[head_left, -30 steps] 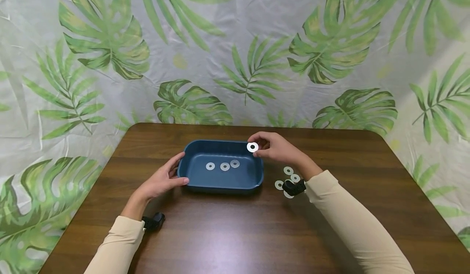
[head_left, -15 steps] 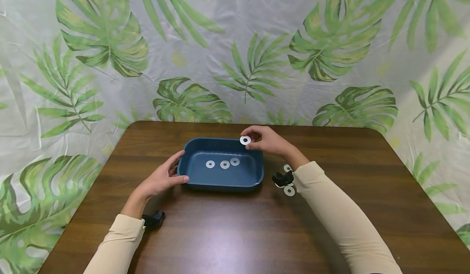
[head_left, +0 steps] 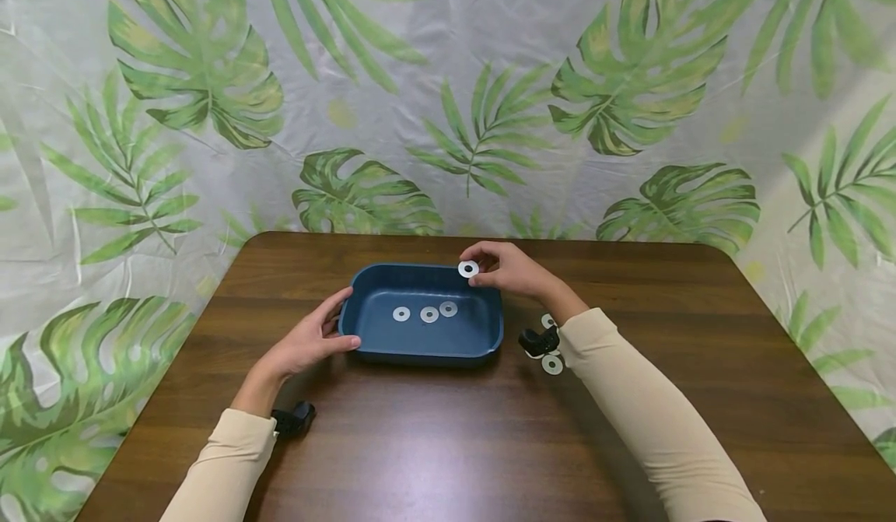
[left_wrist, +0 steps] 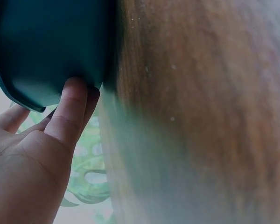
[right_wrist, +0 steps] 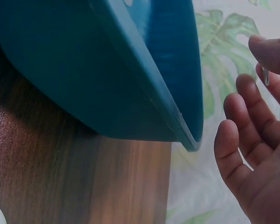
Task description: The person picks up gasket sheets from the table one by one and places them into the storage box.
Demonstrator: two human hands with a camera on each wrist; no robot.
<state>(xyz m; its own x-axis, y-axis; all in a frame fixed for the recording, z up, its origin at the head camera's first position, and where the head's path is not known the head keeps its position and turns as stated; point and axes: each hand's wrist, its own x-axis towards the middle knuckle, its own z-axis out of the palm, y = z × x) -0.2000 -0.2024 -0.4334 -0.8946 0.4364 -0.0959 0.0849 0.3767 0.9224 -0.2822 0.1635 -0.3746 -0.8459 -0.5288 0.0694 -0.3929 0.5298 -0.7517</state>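
Observation:
A deep blue rectangular dish (head_left: 420, 355) with rounded corners stands on the table. My left hand (head_left: 308, 343) holds its left end, thumb at the front corner of the rim. In the left wrist view, fingers (left_wrist: 69, 112) lie against the outer wall. Three flat metal washers (head_left: 429, 315) lie on the dish's floor, two of them nearly touching. At the back right corner of the rim, my right hand (head_left: 514, 273) pinches another washer (head_left: 468, 269) between thumb and fingertip. The right wrist view shows that washer (right_wrist: 266, 77) edge-on, the other fingers spread loosely below.
Right of the dish, more washers (head_left: 552, 364) lie on the wooden table (head_left: 406, 444), partly hidden by the right wrist's black camera (head_left: 539, 342). A second black camera (head_left: 294, 419) sits at the left wrist. A leaf-patterned cloth (head_left: 483, 102) hangs behind the table's back edge.
My right hand has moved slightly left and back with its washer, then stayed nearly still. The left hand, the dish and the washers in it have not moved.

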